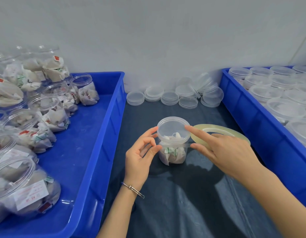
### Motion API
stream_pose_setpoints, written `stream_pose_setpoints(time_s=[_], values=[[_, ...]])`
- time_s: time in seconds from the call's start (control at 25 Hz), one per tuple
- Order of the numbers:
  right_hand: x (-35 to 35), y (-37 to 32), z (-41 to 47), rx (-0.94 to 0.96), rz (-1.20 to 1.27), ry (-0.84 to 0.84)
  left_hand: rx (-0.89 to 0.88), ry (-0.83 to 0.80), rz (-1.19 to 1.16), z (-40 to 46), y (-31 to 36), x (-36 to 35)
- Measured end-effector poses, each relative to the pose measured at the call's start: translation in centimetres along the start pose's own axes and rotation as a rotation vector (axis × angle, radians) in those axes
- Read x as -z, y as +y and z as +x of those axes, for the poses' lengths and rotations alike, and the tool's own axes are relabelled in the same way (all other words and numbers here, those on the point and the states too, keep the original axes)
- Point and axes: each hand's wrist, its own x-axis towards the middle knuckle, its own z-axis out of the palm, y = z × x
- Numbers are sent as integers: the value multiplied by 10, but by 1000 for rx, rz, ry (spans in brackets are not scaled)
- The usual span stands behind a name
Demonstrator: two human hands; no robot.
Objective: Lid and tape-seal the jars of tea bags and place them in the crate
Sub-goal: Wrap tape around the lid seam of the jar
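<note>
Jar [172, 148] stands upright mid-tabletop [183, 203], between the two blue crates, long axis vertical. Lid [172, 128] is already seated on it. A clear strip of tape [187, 145] runs taut from the jar's neck to the right — sealing appears to be the step in hand, wrap not yet closed.

Left hand [140, 158]: thumb and fingers [154, 130] loosely curved, tips touching the jar's left side at lid and neck, steadying rather than clasping. Right hand [222, 150]: holds the tape roll [221, 133], forefinger stretched out with its tip on the lid rim, thumb at the tape strip below.

Key relation: the jar lies directly between both hands, roll just right of it and touching distance from the lid. Tape must travel round the vertical axis, so either jar turns under the left fingers or roll circles it. Judgement only.

Jar look: clear plastic, translucent lid, pale tea bags inside with green-printed tags.

Left crate [90, 152] holds open, unlidded jars of tea bags; right crate [251, 121] holds lidded ones. Spare lids [174, 97] are stacked along the far tabletop edge.
</note>
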Motion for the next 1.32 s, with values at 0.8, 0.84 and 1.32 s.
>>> stream_pose_setpoints(time_s=[0.8, 0.84, 1.32], values=[[-2, 1, 3, -45, 114, 32, -35, 38, -1, 1, -5, -2], [-1, 2, 3, -48, 126, 23, -35, 33, 3, 1, -5, -2], [5, -6, 3, -97, 168, -37, -43, 43, 70, 6, -9, 0]])
